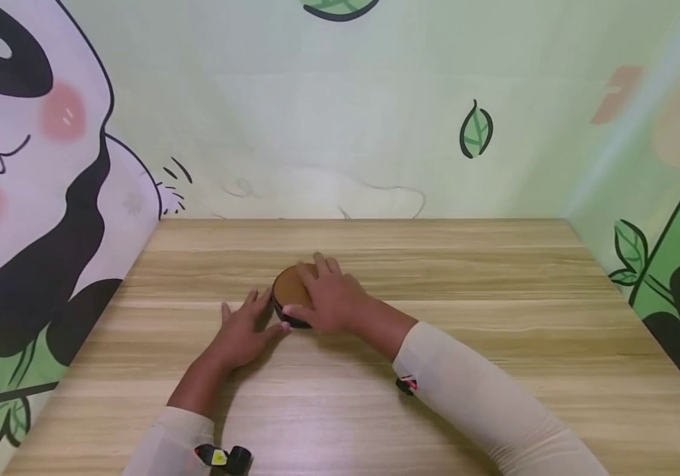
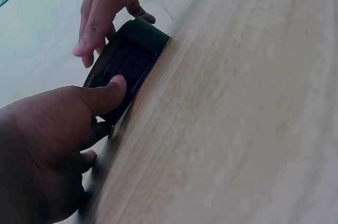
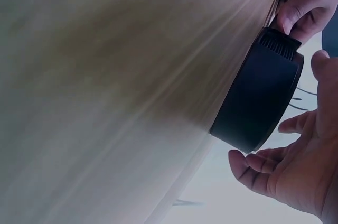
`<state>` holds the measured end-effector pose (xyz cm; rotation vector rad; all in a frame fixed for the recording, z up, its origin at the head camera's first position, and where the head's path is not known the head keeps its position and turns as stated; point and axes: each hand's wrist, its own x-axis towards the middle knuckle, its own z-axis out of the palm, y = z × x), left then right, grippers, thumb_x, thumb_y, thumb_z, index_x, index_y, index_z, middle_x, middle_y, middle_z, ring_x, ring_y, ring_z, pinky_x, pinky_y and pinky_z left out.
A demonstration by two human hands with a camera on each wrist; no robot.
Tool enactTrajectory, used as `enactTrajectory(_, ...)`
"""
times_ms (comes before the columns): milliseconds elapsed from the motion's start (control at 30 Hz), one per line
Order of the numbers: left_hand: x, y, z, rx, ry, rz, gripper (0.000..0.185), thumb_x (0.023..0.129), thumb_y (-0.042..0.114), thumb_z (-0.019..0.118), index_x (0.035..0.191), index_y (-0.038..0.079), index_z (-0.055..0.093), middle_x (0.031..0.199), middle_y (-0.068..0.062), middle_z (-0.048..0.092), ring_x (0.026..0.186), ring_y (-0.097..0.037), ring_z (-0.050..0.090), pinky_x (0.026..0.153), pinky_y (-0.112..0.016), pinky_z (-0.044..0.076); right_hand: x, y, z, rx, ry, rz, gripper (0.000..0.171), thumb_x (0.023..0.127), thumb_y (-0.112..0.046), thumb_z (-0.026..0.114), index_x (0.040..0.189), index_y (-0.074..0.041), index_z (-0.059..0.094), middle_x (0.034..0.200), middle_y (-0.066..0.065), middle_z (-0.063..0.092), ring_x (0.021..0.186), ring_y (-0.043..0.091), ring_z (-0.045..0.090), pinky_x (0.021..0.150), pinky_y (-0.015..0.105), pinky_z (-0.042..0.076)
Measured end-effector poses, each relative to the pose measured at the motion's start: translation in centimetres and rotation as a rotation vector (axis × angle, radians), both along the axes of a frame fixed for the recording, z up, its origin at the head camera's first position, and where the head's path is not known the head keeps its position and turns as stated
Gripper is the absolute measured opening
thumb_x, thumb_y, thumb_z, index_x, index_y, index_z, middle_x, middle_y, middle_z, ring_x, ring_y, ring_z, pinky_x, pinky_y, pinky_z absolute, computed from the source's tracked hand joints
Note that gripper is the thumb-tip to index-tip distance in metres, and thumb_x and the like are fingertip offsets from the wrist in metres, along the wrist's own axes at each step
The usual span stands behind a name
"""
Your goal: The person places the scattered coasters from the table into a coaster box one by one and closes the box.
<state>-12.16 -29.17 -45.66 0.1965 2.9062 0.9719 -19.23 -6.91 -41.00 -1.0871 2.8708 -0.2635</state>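
On the wooden table stands a low round black case (image 1: 292, 295) with a flat brown top. My left hand (image 1: 245, 338) grips its left side, with the thumb on the front wall and the fingers behind. In the left wrist view, the thumb of the left hand (image 2: 47, 150) lies by a ribbed part in the wall of the case (image 2: 129, 57). My right hand (image 1: 337, 299) hovers over the right part of the top, fingers spread. In the right wrist view, the fingers of the right hand (image 3: 306, 166) are loosely bent around the case (image 3: 259, 92), apart from its wall.
The light wooden table (image 1: 340, 410) runs back to a pale green wall (image 1: 292, 112) with painted leaves. A large panda picture (image 1: 36, 165) covers the left wall, and more painted plants are on the right wall.
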Motion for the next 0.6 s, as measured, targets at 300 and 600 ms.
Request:
enactTrajectory(300, -0.7, -0.4, 0.1, -0.010, -0.034, -0.029, 0.106, 0.103, 0.055, 0.071, 0.174, 0.000, 0.016, 0.180, -0.026, 0.023, 0.170, -0.049, 0.012, 0.124, -0.086, -0.014, -0.2, 1.5, 0.3, 0.014, -0.077, -0.126, 0.100, 0.104, -0.082, 0.040, 0.176, -0.016, 0.022, 0.182, 0.024, 0.018, 0.168, 0.044, 0.025, 0.125, 0.077, 0.036)
enactTrajectory(600, -0.1, -1.8, 0.9, 0.003, -0.049, 0.019, 0.124, 0.095, 0.073, 0.069, 0.177, 0.012, 0.000, 0.182, -0.030, 0.001, 0.167, -0.060, -0.003, 0.118, -0.092, -0.012, -0.7, 2.9, 0.6, 0.020, -0.109, -0.191, 0.103, 0.102, -0.085, 0.039, 0.177, -0.018, 0.018, 0.185, 0.022, 0.009, 0.170, 0.046, 0.018, 0.123, 0.083, 0.030)
